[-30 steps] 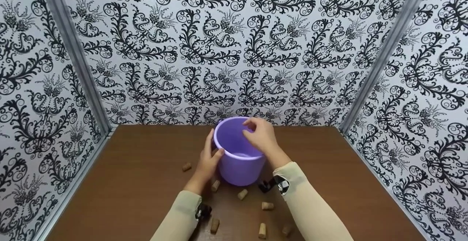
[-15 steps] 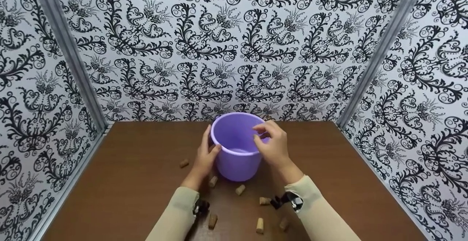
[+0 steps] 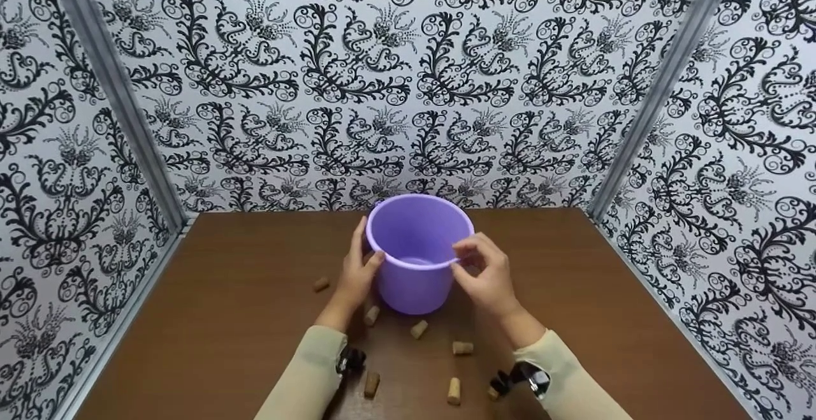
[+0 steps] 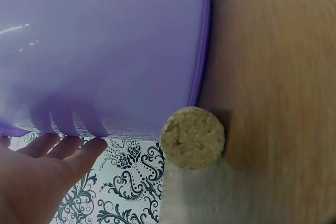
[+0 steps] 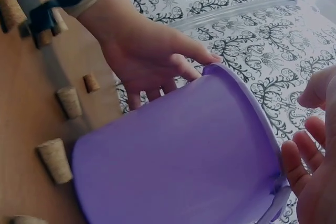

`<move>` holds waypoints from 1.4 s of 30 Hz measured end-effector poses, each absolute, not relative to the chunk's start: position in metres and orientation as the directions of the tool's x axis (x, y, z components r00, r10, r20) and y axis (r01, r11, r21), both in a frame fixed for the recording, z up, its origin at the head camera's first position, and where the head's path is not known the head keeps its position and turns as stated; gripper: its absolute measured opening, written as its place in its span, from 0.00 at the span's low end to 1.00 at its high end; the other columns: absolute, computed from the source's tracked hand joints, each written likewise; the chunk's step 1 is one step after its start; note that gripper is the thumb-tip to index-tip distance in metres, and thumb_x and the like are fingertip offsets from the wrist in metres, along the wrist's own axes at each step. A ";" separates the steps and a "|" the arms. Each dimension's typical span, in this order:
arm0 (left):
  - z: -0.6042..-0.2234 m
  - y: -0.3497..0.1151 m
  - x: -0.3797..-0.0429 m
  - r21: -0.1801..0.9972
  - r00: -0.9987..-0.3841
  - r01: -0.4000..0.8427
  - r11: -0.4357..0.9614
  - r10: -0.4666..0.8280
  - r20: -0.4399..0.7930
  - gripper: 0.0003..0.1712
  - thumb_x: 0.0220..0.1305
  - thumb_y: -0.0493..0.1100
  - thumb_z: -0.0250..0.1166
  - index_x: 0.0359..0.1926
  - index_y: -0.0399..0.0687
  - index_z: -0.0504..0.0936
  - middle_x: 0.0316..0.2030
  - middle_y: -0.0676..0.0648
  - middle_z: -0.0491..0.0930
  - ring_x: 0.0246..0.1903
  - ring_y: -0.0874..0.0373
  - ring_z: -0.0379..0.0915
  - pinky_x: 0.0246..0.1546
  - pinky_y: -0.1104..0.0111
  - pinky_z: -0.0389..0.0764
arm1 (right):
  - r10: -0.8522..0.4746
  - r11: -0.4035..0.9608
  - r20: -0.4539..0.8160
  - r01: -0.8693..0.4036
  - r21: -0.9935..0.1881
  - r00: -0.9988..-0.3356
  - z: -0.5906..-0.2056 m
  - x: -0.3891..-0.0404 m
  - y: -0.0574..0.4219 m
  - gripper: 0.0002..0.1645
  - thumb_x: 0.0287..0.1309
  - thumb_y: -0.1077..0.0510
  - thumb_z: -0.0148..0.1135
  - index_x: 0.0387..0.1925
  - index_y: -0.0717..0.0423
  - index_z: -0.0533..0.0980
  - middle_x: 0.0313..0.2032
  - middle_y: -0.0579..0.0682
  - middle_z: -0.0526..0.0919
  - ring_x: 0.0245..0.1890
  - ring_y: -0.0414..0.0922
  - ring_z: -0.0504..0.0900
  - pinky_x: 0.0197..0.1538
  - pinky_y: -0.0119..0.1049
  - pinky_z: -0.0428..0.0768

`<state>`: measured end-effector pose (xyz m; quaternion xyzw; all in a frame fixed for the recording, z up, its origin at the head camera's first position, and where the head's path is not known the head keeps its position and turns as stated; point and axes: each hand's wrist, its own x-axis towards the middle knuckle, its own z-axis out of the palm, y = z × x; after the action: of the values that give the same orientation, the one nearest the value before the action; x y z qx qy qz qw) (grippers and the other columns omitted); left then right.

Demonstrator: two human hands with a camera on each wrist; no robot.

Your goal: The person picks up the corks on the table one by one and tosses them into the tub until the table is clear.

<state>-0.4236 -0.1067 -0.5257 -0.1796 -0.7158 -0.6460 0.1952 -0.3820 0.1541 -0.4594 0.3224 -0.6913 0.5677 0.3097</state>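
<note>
A purple plastic bucket [image 3: 421, 289] stands upright on the wooden table. My left hand [image 3: 357, 273] steadies its left side, thumb at the rim and nearly straight fingers along the outer wall; their tips meet the wall in the left wrist view. At the right rim is my right hand [image 3: 491, 280], its loosely bent fingers overlapping the edge in the head view. From the right wrist, the right-hand fingertips [image 5: 294, 158] lie close to the rim near the bucket's handle [image 5: 275, 205], and the palm holds nothing. The visible part of the bucket's floor is bare.
Several wine corks lie scattered on the brown table [image 3: 242, 305]. One cork [image 4: 192, 138] is close to the bucket's base, and another cork [image 3: 419, 329] lies in front. A patterned wall [image 3: 395, 101] rises behind, with similar panels at both sides.
My right hand has come out from above the bucket's opening toward the right and nearer, down to the rim. My left hand keeps its place on the bucket.
</note>
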 end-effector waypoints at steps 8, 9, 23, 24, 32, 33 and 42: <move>-0.524 -0.108 -0.422 0.873 -0.879 0.475 0.108 0.003 0.477 0.48 0.74 0.44 0.63 0.86 0.49 0.49 0.82 0.35 0.59 0.80 0.38 0.57 0.80 0.46 0.62 | -0.133 0.137 0.746 -0.757 -0.639 -0.653 -0.467 -0.365 0.167 0.19 0.45 0.82 0.68 0.40 0.67 0.83 0.35 0.63 0.80 0.35 0.44 0.83 0.38 0.28 0.88; -0.524 -0.109 -0.422 0.873 -0.877 0.478 0.103 0.004 0.480 0.48 0.75 0.44 0.63 0.86 0.48 0.49 0.82 0.35 0.58 0.80 0.37 0.57 0.80 0.45 0.62 | -0.143 0.141 0.741 -0.754 -0.641 -0.657 -0.469 -0.364 0.169 0.19 0.45 0.82 0.68 0.40 0.67 0.83 0.35 0.63 0.80 0.35 0.44 0.83 0.38 0.28 0.88; -0.526 -0.107 -0.421 0.877 -0.881 0.472 0.094 0.004 0.473 0.47 0.75 0.45 0.63 0.86 0.49 0.49 0.82 0.36 0.59 0.80 0.37 0.58 0.81 0.41 0.59 | -0.346 0.285 0.692 -0.774 -0.566 -0.634 -0.501 -0.340 0.201 0.24 0.43 0.78 0.76 0.41 0.53 0.84 0.36 0.52 0.84 0.34 0.47 0.85 0.35 0.36 0.89; -0.526 -0.107 -0.421 0.876 -0.880 0.473 0.095 0.005 0.474 0.47 0.75 0.45 0.63 0.86 0.50 0.49 0.82 0.36 0.59 0.80 0.37 0.58 0.81 0.42 0.59 | -0.367 0.295 0.681 -0.774 -0.560 -0.633 -0.502 -0.339 0.204 0.24 0.43 0.77 0.76 0.41 0.53 0.84 0.37 0.51 0.85 0.35 0.47 0.85 0.35 0.35 0.89; -0.523 -0.109 -0.422 0.868 -0.873 0.485 0.102 0.010 0.487 0.48 0.74 0.43 0.63 0.86 0.49 0.48 0.82 0.35 0.59 0.80 0.37 0.59 0.79 0.45 0.64 | -0.518 0.365 0.586 -0.781 -0.507 -0.623 -0.513 -0.327 0.220 0.24 0.41 0.72 0.74 0.41 0.48 0.84 0.38 0.46 0.83 0.34 0.41 0.82 0.35 0.35 0.87; -0.523 -0.109 -0.422 0.870 -0.875 0.483 0.102 0.009 0.485 0.48 0.74 0.43 0.63 0.86 0.50 0.49 0.82 0.35 0.59 0.80 0.37 0.59 0.79 0.45 0.64 | -0.532 0.372 0.580 -0.785 -0.495 -0.617 -0.516 -0.326 0.221 0.25 0.40 0.72 0.74 0.41 0.47 0.83 0.38 0.45 0.83 0.33 0.40 0.82 0.34 0.35 0.87; -0.524 -0.107 -0.421 0.872 -0.877 0.478 0.105 0.014 0.479 0.48 0.74 0.43 0.63 0.86 0.49 0.49 0.82 0.35 0.59 0.80 0.37 0.59 0.80 0.45 0.63 | -0.665 0.487 0.417 -0.783 -0.386 -0.619 -0.532 -0.311 0.230 0.20 0.39 0.65 0.76 0.39 0.50 0.83 0.38 0.37 0.80 0.38 0.33 0.77 0.40 0.29 0.80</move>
<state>-0.4208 -0.1072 -0.5236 -0.1704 -0.7214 -0.6468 0.1795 -0.3109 0.2301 -0.5316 0.4231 -0.8557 0.2783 0.1063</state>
